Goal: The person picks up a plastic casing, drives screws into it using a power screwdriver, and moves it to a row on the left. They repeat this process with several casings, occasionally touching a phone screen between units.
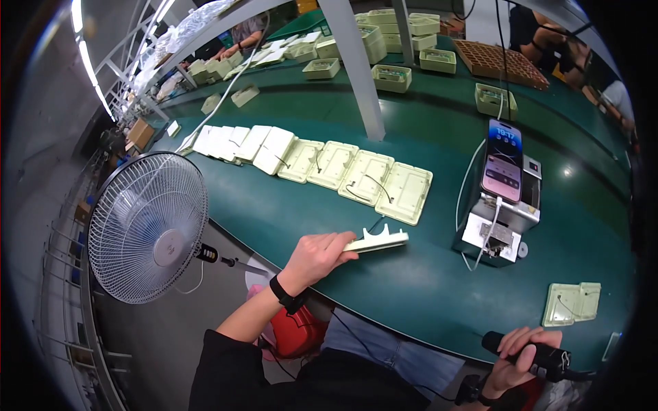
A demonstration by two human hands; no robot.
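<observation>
My left hand [319,255] is closed around one end of a cream plastic cover [385,241]. That cover is tilted edge-on above the green table, with white prongs standing up from it. A black cylindrical electric screwdriver [554,357] lies across my right hand [519,356], fingers wrapped round its body, at the table's near right edge. Beyond my left hand runs a row of similar cream covers [406,195], several with a thin dark wire. Two more cream pieces [572,305] lie side by side beyond my right hand.
A small metal machine [495,238] with a phone [502,161] on top stands right of centre, trailing white cables. A standing fan [147,226] is at the left. Behind a grey post [353,68] are cream boxes [392,79] and a brown divided crate [500,63]. People sit across.
</observation>
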